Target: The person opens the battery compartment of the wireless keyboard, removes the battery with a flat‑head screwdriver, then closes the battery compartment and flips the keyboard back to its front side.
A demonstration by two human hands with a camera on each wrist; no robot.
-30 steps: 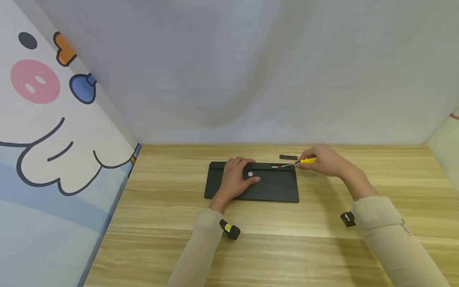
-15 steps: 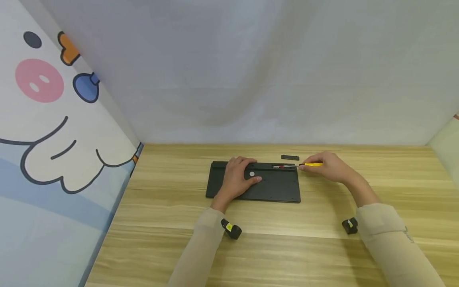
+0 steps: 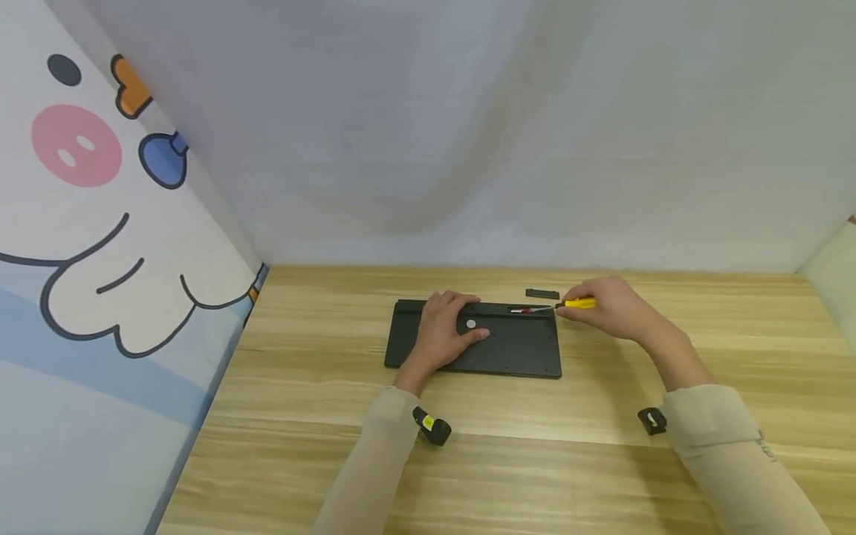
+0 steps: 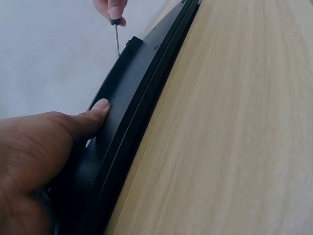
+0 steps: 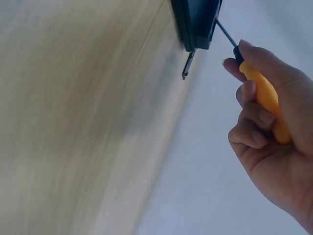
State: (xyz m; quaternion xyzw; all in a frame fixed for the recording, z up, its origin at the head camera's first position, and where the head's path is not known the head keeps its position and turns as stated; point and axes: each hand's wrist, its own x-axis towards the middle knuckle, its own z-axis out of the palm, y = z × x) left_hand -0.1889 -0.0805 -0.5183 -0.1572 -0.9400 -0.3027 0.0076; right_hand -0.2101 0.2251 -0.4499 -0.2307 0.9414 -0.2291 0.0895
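Mostly, the work sits at the far right part of a flat black device (image 3: pixel 501 353) on the wooden tabletop (image 3: pixel 334 461). The left hand (image 3: pixel 440 334) rests over the device left of its middle, fingers spread towards the far edge and thumb lying flat on the surface, with a round white sticker (image 3: pixel 471 324) between thumb and forefinger. The right hand (image 3: pixel 608 308) is just beyond the device's right edge, its fingers curled round a yellow-handled screwdriver (image 5: pixel 266 95); the thumb and forefinger pinch it near the black collar. From there the thin metal shaft points leftward, away from the fingertips, over a narrow slot (image 3: pixel 539 310) by the far edge. A small red-and-white piece (image 3: pixel 520 310) shows in that slot, seemingly by the screwdriver's tip, though contact is too small to make out. A short black strip (image 3: pixel 542 293) lies behind the device, near the right fingertips.
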